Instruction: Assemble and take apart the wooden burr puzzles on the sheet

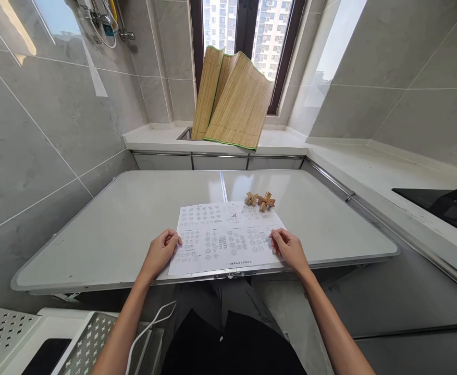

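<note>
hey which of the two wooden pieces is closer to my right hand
The larger piece, on the right, is nearer your right hand; the smaller piece beside it sits farther left.

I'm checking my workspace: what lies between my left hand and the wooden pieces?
The printed sheet lies between the left hand and the wooden pieces, as the head view shows.

1. Bench (134, 229): white top, rounded corners, central seam (223, 186).
2. Printed sheet (222, 250): flat, small diagrams, by near edge.
3. Wooden pieces (265, 201): small cluster, sheet's far right corner.
</note>
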The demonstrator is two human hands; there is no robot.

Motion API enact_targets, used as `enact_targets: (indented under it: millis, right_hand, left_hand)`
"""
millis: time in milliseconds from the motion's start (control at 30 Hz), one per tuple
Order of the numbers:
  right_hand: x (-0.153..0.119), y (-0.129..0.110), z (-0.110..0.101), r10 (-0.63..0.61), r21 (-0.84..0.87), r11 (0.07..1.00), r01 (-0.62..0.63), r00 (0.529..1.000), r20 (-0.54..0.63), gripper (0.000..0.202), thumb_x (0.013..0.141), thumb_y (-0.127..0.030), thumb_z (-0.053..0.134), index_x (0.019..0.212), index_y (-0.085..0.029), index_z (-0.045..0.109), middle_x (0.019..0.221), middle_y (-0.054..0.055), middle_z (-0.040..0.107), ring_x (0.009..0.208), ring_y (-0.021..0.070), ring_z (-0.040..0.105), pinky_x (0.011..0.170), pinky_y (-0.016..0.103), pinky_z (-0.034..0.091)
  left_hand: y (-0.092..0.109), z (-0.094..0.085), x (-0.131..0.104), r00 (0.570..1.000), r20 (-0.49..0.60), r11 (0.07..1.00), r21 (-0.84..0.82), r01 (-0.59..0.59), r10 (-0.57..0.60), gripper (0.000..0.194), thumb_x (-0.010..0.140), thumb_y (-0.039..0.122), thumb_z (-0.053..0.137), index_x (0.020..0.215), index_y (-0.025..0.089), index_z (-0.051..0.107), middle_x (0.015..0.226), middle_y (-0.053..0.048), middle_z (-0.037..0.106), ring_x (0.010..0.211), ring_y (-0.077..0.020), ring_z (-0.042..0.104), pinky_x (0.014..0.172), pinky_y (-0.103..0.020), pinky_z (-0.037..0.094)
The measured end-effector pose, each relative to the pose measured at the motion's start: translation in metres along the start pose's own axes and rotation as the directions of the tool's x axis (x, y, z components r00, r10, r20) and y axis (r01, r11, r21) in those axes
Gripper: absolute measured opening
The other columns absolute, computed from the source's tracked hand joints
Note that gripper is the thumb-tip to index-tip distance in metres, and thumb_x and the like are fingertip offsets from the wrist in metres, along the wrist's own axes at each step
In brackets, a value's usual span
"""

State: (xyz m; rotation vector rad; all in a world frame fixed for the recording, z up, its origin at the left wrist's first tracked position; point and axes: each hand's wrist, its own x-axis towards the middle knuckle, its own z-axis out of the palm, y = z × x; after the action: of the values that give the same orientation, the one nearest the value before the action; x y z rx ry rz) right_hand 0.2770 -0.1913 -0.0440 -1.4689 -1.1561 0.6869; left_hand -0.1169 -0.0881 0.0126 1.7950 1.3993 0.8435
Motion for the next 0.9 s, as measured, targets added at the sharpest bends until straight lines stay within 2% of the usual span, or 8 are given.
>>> enact_targets:
  millis: [367, 633, 833, 900]
  right_hand:
    - [0.0003, 0.0002, 0.0002, 0.0, 0.01, 1.0, 0.0, 1.0, 0.001, 0.054, 0.093, -0.072, 0.058, 0.083, -0.02, 0.066, 0.064, 0.0, 0.062, 0.05, 0.0148, 0.055, 0.052, 0.027, 0.042]
    - [-0.0016, 0.0013, 0.0005, 0.004, 0.023, 1.0, -0.004, 1.0, -0.003, 0.051, 0.094, -0.07, 0.059, 0.083, -0.021, 0.067, 0.064, -0.001, 0.062, 0.051, 0.0137, 0.055, 0.054, 0.026, 0.044]
    - [-0.0004, 0.0028, 0.0002, 0.007, 0.019, 1.0, -0.006, 1.0, -0.007, 0.053, 0.092, -0.072, 0.059, 0.083, -0.021, 0.067, 0.063, 0.0, 0.062, 0.05, 0.0146, 0.054, 0.053, 0.027, 0.043]
    - [0.0005, 0.0035, 0.0004, 0.009, 0.015, 1.0, -0.009, 1.0, -0.004, 0.054, 0.092, -0.073, 0.059, 0.083, -0.02, 0.067, 0.063, 0.0, 0.062, 0.05, 0.0148, 0.054, 0.052, 0.027, 0.043]
  left_hand:
    - [-0.005, -0.0003, 0.0011, 1.0, -0.004, 1.0, -0.013, -0.022, 0.022, 0.027, 0.092, 0.04, 0.048, 0.079, 0.021, 0.062, 0.061, 0.003, 0.054, 0.059, -0.0156, 0.048, 0.063, -0.027, 0.038]
    - [-0.0059, 0.0011, 0.0018, 0.999, -0.035, 0.999, -0.032, -0.033, 0.031, 0.031, 0.093, 0.045, 0.05, 0.078, 0.021, 0.062, 0.058, 0.003, 0.053, 0.059, -0.016, 0.05, 0.064, -0.027, 0.041]
    - [-0.0077, 0.0029, 0.0014, 1.0, -0.026, 0.994, -0.105, -0.02, 0.017, 0.037, 0.089, 0.057, 0.06, 0.089, 0.02, 0.064, 0.076, -0.001, 0.066, 0.058, -0.0131, 0.05, 0.056, -0.024, 0.039]
    - [-0.0068, 0.0029, 0.0013, 1.0, -0.019, 0.994, -0.105, -0.023, 0.021, 0.038, 0.089, 0.057, 0.061, 0.091, 0.02, 0.064, 0.077, -0.001, 0.067, 0.059, -0.0131, 0.051, 0.057, -0.024, 0.04]
